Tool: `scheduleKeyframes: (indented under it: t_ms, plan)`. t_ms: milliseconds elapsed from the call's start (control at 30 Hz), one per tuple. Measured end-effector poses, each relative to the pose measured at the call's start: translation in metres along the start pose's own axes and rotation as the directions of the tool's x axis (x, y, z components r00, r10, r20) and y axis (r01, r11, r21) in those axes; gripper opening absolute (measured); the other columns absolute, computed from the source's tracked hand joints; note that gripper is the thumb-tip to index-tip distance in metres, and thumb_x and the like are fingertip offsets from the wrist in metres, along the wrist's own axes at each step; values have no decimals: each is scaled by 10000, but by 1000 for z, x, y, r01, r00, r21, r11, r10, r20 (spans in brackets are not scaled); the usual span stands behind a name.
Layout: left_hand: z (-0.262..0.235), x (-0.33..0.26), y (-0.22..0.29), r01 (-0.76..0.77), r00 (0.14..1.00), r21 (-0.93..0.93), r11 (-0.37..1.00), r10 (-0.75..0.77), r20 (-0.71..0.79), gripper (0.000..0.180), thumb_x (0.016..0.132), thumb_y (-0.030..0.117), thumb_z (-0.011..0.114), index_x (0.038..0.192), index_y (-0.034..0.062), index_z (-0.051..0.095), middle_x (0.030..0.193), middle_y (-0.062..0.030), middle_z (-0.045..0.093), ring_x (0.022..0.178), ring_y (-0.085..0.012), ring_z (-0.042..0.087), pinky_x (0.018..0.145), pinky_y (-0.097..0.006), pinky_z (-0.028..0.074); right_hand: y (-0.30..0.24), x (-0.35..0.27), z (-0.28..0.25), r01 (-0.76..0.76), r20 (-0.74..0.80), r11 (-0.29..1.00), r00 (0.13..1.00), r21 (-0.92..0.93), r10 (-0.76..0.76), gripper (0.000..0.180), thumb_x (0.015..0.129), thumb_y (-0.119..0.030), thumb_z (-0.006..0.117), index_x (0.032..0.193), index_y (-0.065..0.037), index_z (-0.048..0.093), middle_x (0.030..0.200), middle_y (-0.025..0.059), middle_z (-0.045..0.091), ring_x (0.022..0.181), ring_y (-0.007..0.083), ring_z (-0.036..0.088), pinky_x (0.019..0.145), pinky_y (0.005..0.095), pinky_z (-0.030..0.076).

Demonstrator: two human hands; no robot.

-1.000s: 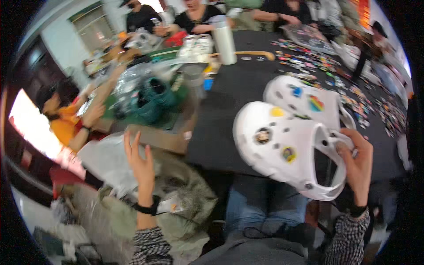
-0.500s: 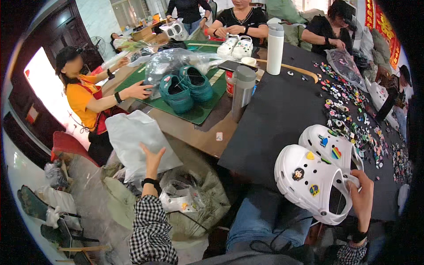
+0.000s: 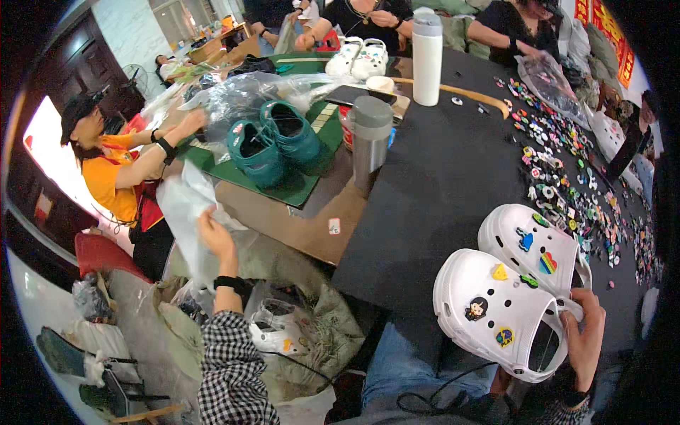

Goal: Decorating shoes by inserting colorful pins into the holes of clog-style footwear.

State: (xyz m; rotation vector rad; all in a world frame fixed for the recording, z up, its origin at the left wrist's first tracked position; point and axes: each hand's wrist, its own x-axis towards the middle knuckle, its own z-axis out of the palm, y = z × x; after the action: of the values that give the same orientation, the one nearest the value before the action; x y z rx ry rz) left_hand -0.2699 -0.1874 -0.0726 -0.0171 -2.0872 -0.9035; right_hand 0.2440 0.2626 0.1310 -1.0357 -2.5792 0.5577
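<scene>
Since half a second ago the left hand (image 3: 214,237) has dropped from an open-palmed reach in mid-air onto the clear plastic bag (image 3: 185,212) at the person's left, and its fingers now curl closed on the bag's upper edge, while the view has swung a little so the table sits higher and further right. The right hand (image 3: 582,338) has hardly shifted: it grips the heel straps of the pair of white clogs (image 3: 513,294), thumb and fingers pinched shut around them, with the clogs lying side by side at the near edge of the black table cover (image 3: 439,184), their tops studded with small coloured charms (a rainbow heart, a yellow wedge and a little figure among them). More loose charms (image 3: 567,184) are scattered across the cover to the right; a grey steel flask (image 3: 370,142) and a pair of teal clogs (image 3: 275,145) stand further off, where a person in an orange shirt (image 3: 113,177) handles another bag. By the look of it, the step in hand is bagging the decorated pair: one hand has the bag, the other the shoes. The next move would call for shaking the bag's mouth open and bringing the clogs across to it without knocking a charm loose.
</scene>
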Motion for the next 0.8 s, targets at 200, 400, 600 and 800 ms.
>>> scheduleKeyframes:
  t_ms: [200,400,600,800]
  plan:
    - [15,72,138,-364,926,-238,901,377,9,337,948,18,423,1211,34,632,1185,-116,640,1094,-262,563,984,-348,389,-8,2,2,52,-24,998,998,31,-51,326,697,38,585,1021,17,559,915,152,560,870,303,541,801,345,402]
    - [82,120,195,-199,785,-497,845,441,435,385,938,67,480,1310,59,580,1325,-112,580,1274,-228,473,1089,-341,309,-10,0,-3,70,-10,996,998,52,-70,316,683,28,594,996,24,554,908,152,541,856,311,534,785,363,409]
    - [114,88,162,-87,875,-489,868,302,379,583,899,36,491,1467,127,399,1454,-95,459,1266,-269,485,1049,-371,374,-10,10,-8,225,7,973,974,-44,-225,339,682,-47,723,1001,8,622,887,162,619,828,354,548,758,420,434]
    - [26,18,203,115,726,-615,780,356,588,372,984,117,498,1329,-19,518,1237,-127,600,1139,-196,561,1017,-322,406,2,17,-1,314,-23,941,949,129,-313,355,733,-49,712,1082,-20,651,795,128,631,692,314,565,676,417,438]
